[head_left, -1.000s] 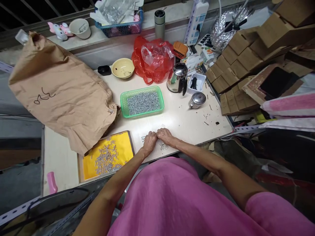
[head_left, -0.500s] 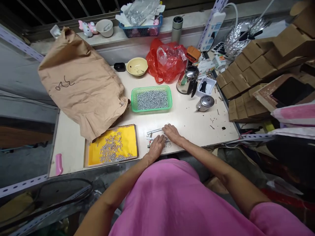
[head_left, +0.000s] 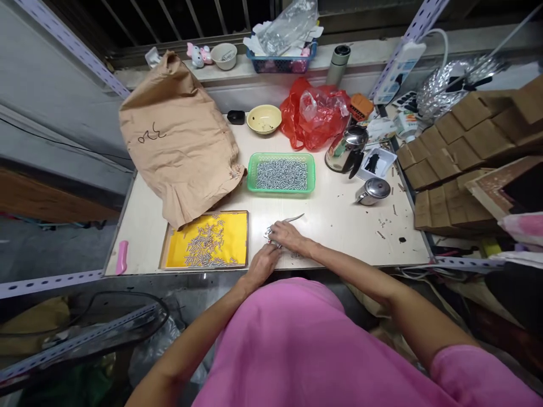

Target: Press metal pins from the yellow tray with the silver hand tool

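My right hand [head_left: 289,236] lies over a small metal mechanism [head_left: 268,232] near the table's front edge, its fingers curled down onto it. From under that hand a thin, curved metal lever [head_left: 294,218] sticks out to the right. Just below, my left hand [head_left: 263,262] has its fingers bent against the mechanism's near side. The hands cover most of the mechanism, and its kind is unclear. Left of them is a yellow-lined tray [head_left: 237,229] with loose small metal pins [head_left: 206,243]. Beyond the hands, a green plastic basket [head_left: 281,156] holds many similar pins [head_left: 282,175].
A big brown paper bag [head_left: 178,141] leans at the left, overlapping the tray. Along the back stand a cream bowl [head_left: 263,116], a red plastic bag [head_left: 305,127], a kettle [head_left: 345,150] and a metal cup [head_left: 373,191]. Cardboard boxes [head_left: 458,152] are stacked right; a pink handle [head_left: 121,257] lies left.
The view has swung left. My right hand has moved left over the mechanism, closer to my left hand, and the lever now points out to the right beyond the fingers.
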Demonstrator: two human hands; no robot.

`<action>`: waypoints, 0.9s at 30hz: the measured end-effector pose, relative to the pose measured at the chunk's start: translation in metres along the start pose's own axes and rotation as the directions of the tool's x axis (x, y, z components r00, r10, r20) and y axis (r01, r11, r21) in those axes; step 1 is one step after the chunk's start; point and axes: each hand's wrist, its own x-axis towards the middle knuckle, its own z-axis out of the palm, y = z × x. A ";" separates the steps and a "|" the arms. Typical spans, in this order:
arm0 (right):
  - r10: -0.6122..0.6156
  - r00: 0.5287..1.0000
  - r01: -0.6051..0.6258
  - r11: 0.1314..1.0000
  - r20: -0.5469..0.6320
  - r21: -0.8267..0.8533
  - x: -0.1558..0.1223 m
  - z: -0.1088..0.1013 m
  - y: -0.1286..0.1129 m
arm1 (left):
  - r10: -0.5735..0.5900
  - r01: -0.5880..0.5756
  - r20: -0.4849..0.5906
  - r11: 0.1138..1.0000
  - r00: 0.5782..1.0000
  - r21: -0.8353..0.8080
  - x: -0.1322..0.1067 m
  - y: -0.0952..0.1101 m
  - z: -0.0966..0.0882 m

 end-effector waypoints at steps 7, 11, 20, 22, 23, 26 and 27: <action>-0.204 0.979 0.203 0.979 -0.017 -0.026 0.023 0.022 -0.024 | -0.595 0.621 -0.194 0.774 0.780 0.122 -0.027 -0.054 -0.041; -0.197 0.978 0.197 0.980 -0.062 -0.004 0.024 0.025 -0.027 | -0.656 0.663 -0.102 0.733 0.748 0.149 -0.019 -0.064 -0.041; 0.230 0.883 -0.212 0.973 -0.410 0.089 0.054 -0.072 -0.007 | -0.635 0.629 -0.071 0.732 0.769 0.261 -0.016 -0.066 -0.033; 0.337 0.806 -0.310 0.941 -0.486 0.140 0.063 -0.100 0.003 | -0.615 0.606 -0.065 0.745 0.786 0.281 -0.016 -0.068 -0.032; 0.369 0.776 -0.334 0.928 -0.511 0.163 0.066 -0.109 0.006 | -0.604 0.596 -0.067 0.751 0.794 0.286 -0.016 -0.069 -0.031; 0.378 0.764 -0.316 0.926 -0.523 0.207 0.058 -0.107 0.002 | -0.590 0.585 -0.077 0.760 0.803 0.284 -0.018 -0.071 -0.031; 0.364 0.782 -0.292 0.931 -0.506 0.219 0.051 -0.098 -0.002 | -0.589 0.585 -0.079 0.762 0.804 0.277 -0.019 -0.072 -0.032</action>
